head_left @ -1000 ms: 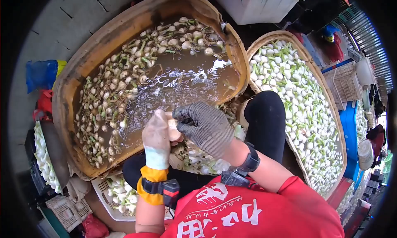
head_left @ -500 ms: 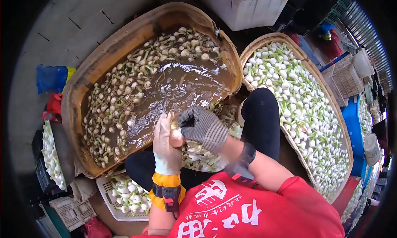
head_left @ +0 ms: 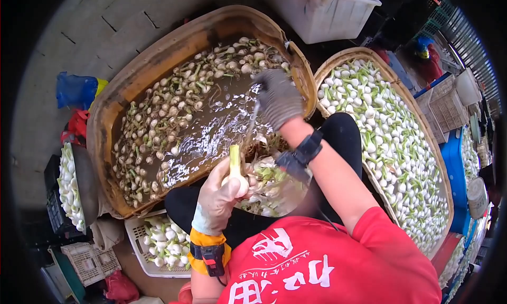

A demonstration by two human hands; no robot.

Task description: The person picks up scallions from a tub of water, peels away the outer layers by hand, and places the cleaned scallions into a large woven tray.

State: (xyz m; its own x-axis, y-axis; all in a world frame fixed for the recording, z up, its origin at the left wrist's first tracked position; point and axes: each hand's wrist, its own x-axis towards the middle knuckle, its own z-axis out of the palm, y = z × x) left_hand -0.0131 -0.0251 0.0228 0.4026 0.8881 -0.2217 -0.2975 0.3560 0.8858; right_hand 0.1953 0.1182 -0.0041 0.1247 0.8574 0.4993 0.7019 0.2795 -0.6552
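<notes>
At the near edge of the large, rounded, orange-brown tub [head_left: 232,20], the left hand in a thin whitish glove [head_left: 214,192] holds a round white bulb with a short green stalk [head_left: 241,182], the stalk pointing toward the tub; thumb and curled fingers pinch the bulb between them. The right hand in a grey striped knitted glove [head_left: 281,97] hangs over the tub's right part, well apart from the bulb; it is blurred, so I cannot tell whether its fingers are spread or pressed together, and a thin pale streak [head_left: 254,119] below it is too smeared to name. Inside the tub lies murky brown water [head_left: 227,100], with muddy brownish bulbs [head_left: 153,124] crowded along the left and far sides. Right of the tub, a wide tan-rimmed tray [head_left: 359,51] is filled with clean white bulbs with green stalks [head_left: 388,156]. Just nearer than the tub lies a loose heap of pale and green peelings [head_left: 269,180]. At the tub's near left, a white slotted plastic basket [head_left: 136,246] holds stalked white bulbs [head_left: 168,243], and beyond its far right end stands a white rectangular plastic box [head_left: 325,21]
</notes>
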